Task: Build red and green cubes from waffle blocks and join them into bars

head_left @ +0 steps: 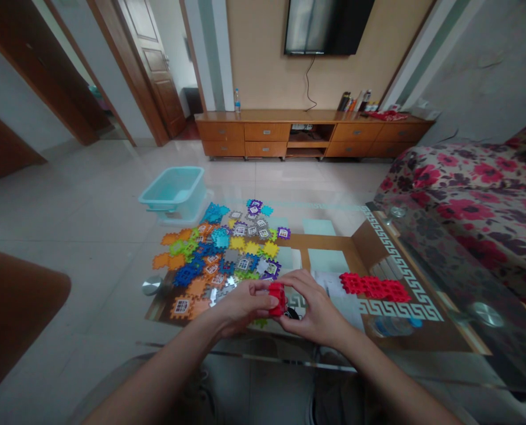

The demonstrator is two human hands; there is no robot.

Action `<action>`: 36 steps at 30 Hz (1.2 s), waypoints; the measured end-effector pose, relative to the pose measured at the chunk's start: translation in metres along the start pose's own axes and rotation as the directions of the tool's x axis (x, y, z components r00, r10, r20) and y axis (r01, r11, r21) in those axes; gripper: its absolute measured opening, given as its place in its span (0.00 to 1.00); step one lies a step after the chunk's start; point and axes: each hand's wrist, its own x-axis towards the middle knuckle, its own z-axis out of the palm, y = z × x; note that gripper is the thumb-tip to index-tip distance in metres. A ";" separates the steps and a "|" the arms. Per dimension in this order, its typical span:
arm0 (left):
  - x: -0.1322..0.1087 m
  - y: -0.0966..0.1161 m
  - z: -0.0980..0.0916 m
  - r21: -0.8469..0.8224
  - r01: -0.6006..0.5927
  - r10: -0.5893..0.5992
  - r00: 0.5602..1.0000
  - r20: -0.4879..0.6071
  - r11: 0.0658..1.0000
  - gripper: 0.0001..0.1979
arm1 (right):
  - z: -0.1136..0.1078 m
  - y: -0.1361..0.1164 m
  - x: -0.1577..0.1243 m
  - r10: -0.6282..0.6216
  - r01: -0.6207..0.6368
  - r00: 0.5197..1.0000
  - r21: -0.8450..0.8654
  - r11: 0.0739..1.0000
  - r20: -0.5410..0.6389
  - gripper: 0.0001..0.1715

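Left hand and right hand faced each other, fingers curled; thumbs opposed the fingers, forearms slanted behind them.

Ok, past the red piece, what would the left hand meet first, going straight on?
Likely the right hand, at the other side of the red piece; depth is hard to judge.

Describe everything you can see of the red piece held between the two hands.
The red piece is small, bright red and boxy, with a look of plastic and somewhat uneven edges; whether it is one part or several joined is unclear. It is held above the near side of the glass table, its longer side roughly upright. The left hand grips it from the left, thumb across its front; the right hand meets it with fingertips near its top and bottom. Fingers hide much of it.
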 end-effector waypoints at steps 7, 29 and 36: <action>0.000 0.001 0.003 -0.013 -0.003 0.003 1.000 -0.013 1.000 0.30 | 0.001 0.001 0.000 -0.011 0.011 1.000 -0.001 1.000 -0.015 0.35; -0.001 0.005 0.004 -0.103 -0.024 0.032 0.997 0.074 0.994 0.27 | -0.006 -0.007 0.008 -0.056 0.051 0.997 -0.102 0.993 -0.050 0.34; 0.000 0.000 0.006 -0.102 -0.024 0.039 0.988 0.148 0.995 0.30 | -0.019 -0.011 0.008 -0.033 0.031 0.999 -0.195 0.980 -0.012 0.29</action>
